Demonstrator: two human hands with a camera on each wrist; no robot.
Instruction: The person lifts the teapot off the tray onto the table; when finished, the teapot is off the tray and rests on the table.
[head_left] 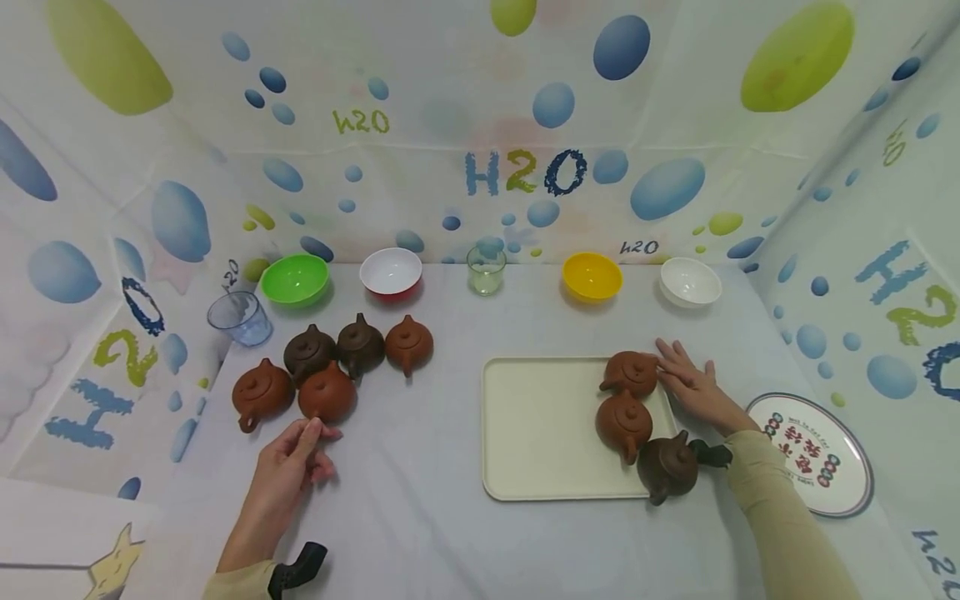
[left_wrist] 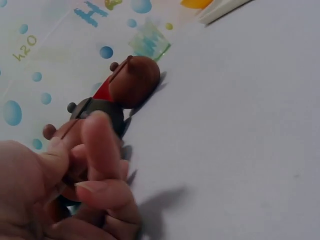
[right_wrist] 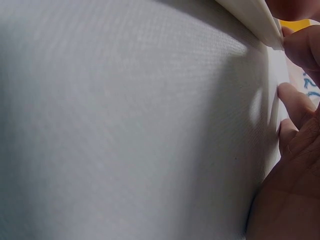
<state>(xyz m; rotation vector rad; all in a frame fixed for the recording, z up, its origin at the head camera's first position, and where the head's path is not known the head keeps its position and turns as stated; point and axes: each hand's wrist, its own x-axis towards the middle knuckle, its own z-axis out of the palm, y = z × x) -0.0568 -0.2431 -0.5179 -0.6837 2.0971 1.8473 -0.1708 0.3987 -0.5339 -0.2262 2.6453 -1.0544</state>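
At the left, my left hand (head_left: 279,477) pinches the near side of a reddish-brown clay teapot (head_left: 327,390) between thumb and curled fingers. The left wrist view has the fingers hiding much of that teapot (left_wrist: 71,131). Around it stand more clay teapots: another reddish one (head_left: 262,393), two dark brown ones and a brown one (head_left: 409,342). My right hand (head_left: 697,395) lies with spread, fairly straight fingers at the right edge of a cream tray (head_left: 547,429), its fingertips beside a brown teapot (head_left: 632,373). Below that are a second brown teapot (head_left: 624,420) and a dark one (head_left: 668,467) overlapping the tray's edge.
Along the back stand a green bowl (head_left: 296,280), a red-and-white bowl (head_left: 392,272), a green-tinted glass (head_left: 487,272), a yellow bowl (head_left: 592,277) and a white bowl (head_left: 690,282). A blue-tinted glass (head_left: 242,318) is far left. An oval plate (head_left: 843,454) lies beside the right forearm.
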